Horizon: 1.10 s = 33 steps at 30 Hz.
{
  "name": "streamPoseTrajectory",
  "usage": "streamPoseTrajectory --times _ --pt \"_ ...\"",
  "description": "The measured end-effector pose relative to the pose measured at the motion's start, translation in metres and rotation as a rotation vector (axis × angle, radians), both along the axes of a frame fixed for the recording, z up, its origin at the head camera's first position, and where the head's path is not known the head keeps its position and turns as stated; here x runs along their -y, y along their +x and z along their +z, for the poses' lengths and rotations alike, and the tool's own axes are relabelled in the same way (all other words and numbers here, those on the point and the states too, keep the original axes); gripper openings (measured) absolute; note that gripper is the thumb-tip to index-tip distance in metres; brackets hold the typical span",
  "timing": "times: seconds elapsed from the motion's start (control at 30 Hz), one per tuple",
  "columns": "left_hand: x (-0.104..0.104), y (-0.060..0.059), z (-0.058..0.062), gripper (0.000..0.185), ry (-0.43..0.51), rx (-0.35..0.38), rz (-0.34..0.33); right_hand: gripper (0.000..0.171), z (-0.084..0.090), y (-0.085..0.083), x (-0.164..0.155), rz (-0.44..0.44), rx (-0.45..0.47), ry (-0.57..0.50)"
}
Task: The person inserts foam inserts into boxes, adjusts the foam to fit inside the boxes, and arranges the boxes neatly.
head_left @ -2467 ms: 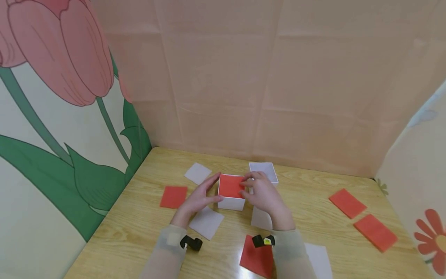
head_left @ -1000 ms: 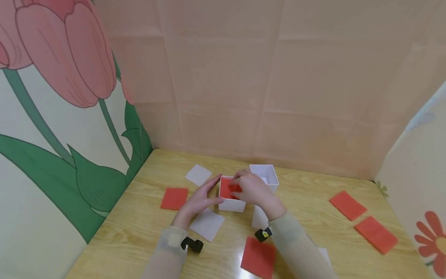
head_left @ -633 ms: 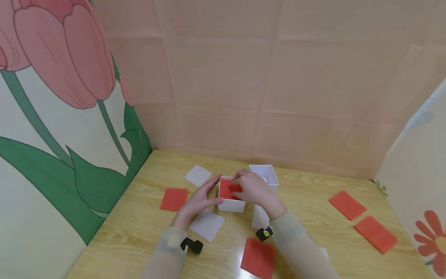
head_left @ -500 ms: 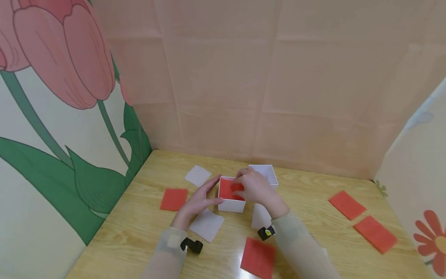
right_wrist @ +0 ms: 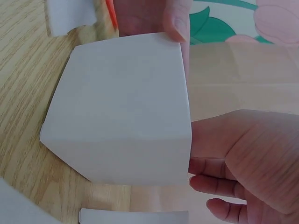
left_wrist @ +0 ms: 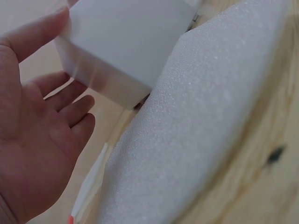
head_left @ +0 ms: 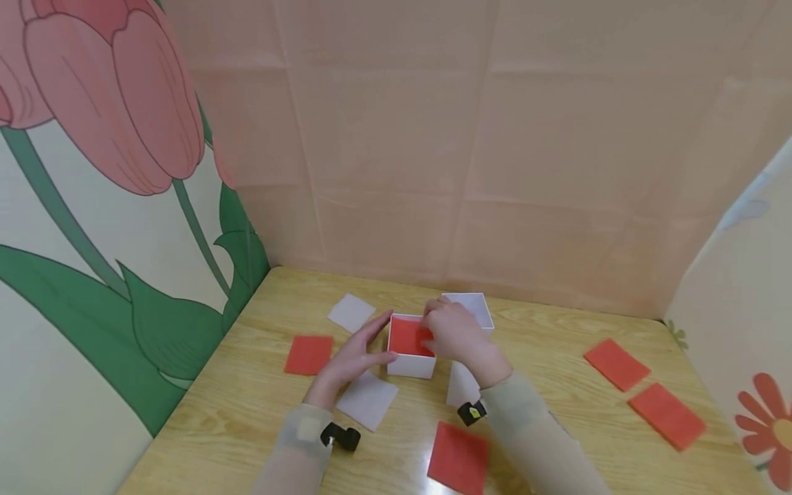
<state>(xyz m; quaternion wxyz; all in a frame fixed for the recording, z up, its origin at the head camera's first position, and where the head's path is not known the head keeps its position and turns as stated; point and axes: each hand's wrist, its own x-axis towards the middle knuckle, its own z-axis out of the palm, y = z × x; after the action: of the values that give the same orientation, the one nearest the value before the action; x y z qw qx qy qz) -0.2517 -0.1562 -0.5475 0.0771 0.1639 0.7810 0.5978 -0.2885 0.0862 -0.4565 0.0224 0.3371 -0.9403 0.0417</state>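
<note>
An open white box (head_left: 411,366) stands mid-table, with a red foam-like sheet (head_left: 405,335) lying inside below its rim. My left hand (head_left: 348,357) spans the box's left side, its thumb at the near corner and fingers along the wall. In the left wrist view those fingers (left_wrist: 70,102) lie loosely against the box. My right hand (head_left: 456,331) is at the box's right rim, curled fingertips reaching inside onto the red sheet. The right wrist view shows the box wall hiding those fingertips, so I cannot tell whether they pinch the sheet.
A second open white box (head_left: 475,306) stands behind my right hand. White foam sheets (head_left: 368,401) lie around the first box. Red sheets lie left (head_left: 309,355), in front (head_left: 458,456) and far right (head_left: 617,364). Cloth backdrops (head_left: 383,172) border the wooden table (head_left: 247,426).
My right hand has moved from the box's right edge over its middle, then back rightward. The red sheet now lies lower, with more inner wall showing. My left hand stays in place.
</note>
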Motion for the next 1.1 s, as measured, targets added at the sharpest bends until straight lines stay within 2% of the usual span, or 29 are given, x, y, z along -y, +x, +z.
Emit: streamPoseTrajectory --times 0.2,0.4,0.53,0.83,1.1 --pt "0.000 -0.001 -0.001 0.090 -0.004 0.011 0.005 0.013 0.000 0.000 0.003 -0.006 -0.002 0.008" --pt "0.000 -0.001 -0.001 0.090 0.006 0.005 0.000 0.020 -0.002 -0.002 0.010 0.031 -0.023 -0.071" --pt "0.000 -0.001 -0.001 0.089 0.022 0.012 -0.002 0.018 -0.006 -0.003 0.016 0.065 -0.026 -0.104" --pt "-0.002 -0.001 -0.002 0.086 0.029 0.021 0.000 0.017 -0.010 -0.002 0.021 0.065 -0.027 -0.035" --pt "-0.002 -0.001 -0.002 0.086 0.031 0.026 0.001 0.013 -0.013 -0.003 0.023 0.079 -0.033 -0.034"
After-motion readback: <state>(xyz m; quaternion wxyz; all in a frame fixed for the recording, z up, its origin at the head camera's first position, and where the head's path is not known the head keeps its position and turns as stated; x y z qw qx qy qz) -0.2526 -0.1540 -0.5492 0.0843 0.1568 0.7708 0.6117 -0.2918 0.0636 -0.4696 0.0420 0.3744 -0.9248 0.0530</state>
